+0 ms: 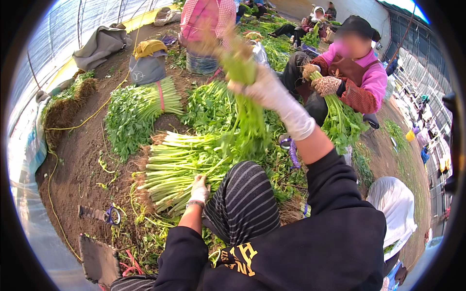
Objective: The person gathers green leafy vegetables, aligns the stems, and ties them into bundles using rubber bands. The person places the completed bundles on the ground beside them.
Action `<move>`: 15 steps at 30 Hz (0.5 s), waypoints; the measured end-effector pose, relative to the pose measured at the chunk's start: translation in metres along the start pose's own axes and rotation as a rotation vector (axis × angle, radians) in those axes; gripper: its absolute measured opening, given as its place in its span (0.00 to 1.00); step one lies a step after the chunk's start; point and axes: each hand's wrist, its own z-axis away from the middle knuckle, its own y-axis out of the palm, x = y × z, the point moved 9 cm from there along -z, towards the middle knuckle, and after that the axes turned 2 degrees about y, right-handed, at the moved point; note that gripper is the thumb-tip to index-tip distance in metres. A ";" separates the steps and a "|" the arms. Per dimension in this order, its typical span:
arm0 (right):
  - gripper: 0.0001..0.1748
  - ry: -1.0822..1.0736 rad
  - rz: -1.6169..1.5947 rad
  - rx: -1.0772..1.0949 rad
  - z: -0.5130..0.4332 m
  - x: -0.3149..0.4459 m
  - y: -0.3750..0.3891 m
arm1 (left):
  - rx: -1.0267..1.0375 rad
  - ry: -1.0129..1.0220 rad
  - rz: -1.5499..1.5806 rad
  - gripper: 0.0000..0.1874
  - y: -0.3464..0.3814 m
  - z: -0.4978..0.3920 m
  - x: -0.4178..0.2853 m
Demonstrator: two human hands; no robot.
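Observation:
My right hand (260, 85), in a pale glove, is raised and closed around a blurred bunch of leafy celery-like stalks (251, 116), roots up and leaves hanging down. My left hand (200, 190), also gloved, rests on a broad pile of the same stalks (178, 156), by my knee; its fingertips are partly hidden among the stems. The pile's roots point left and its leaves lie to the right. Beyond it lies a bundle (138, 109) tied with a pink band.
A co-worker (349, 72) sits at the right, holding stalks. Purple tape rolls lie on the soil, one with a handle (113, 215), another right of the pile (285, 142). A grey bag (147, 69) stands behind the tied bundle. A yellow cord (54, 182) crosses the ground at left.

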 end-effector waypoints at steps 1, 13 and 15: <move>0.32 -0.066 0.090 -0.095 -0.005 0.025 -0.023 | 0.017 -0.014 -0.004 0.27 0.001 -0.002 0.001; 0.27 -0.459 -0.798 -0.270 0.023 0.079 0.043 | -0.128 -0.013 0.814 0.18 -0.219 0.082 -0.108; 0.31 -0.212 -1.003 -0.081 0.025 0.047 0.115 | -0.306 0.152 0.689 0.25 -0.298 0.119 -0.150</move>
